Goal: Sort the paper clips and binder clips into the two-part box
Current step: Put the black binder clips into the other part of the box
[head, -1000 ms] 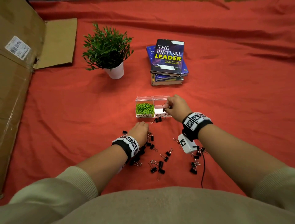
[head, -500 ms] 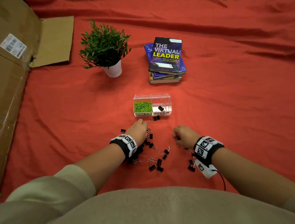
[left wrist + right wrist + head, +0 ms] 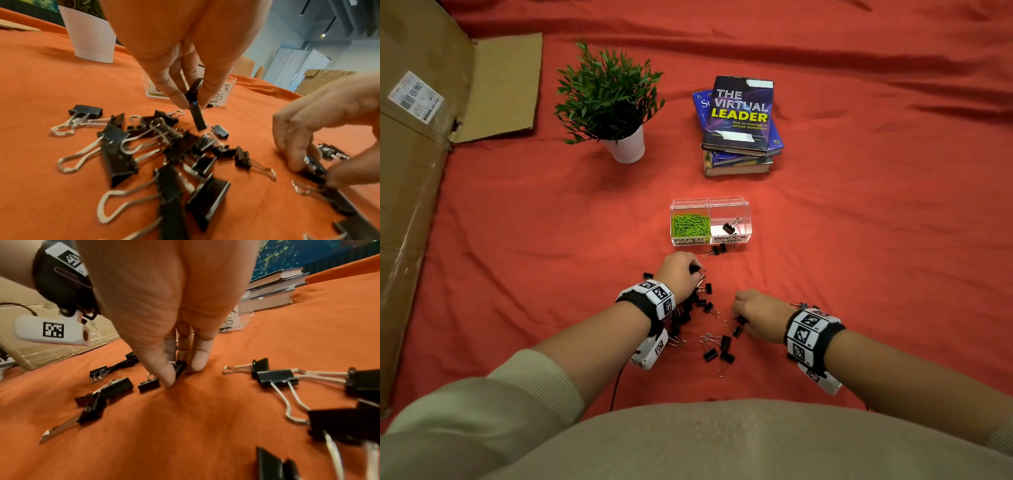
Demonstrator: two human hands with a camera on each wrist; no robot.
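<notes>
Since a second ago the right hand (image 3: 755,313) has left the two-part box (image 3: 710,221) and dropped to the lower middle of the head frame; a black clip it carried now lies in the box's right half (image 3: 730,227). Nearest the viewer, loose binder clips (image 3: 717,349) lie scattered on the red cloth (image 3: 876,240) between the wrists. At lower right of centre, the right hand pinches one small black clip (image 3: 180,368) between thumb and fingertips, the clip touching the cloth. Left of it, the left hand (image 3: 679,274) pinches another black clip (image 3: 195,104) that hangs upright just above the heap. Past both hands, at mid-frame, the clear box holds green paper clips (image 3: 690,224) in its left half. Two stray clips (image 3: 717,250) lie against its front wall. Farther up stand a potted plant (image 3: 613,102) and a stack of books (image 3: 739,126), with cardboard (image 3: 421,154) at upper left.
</notes>
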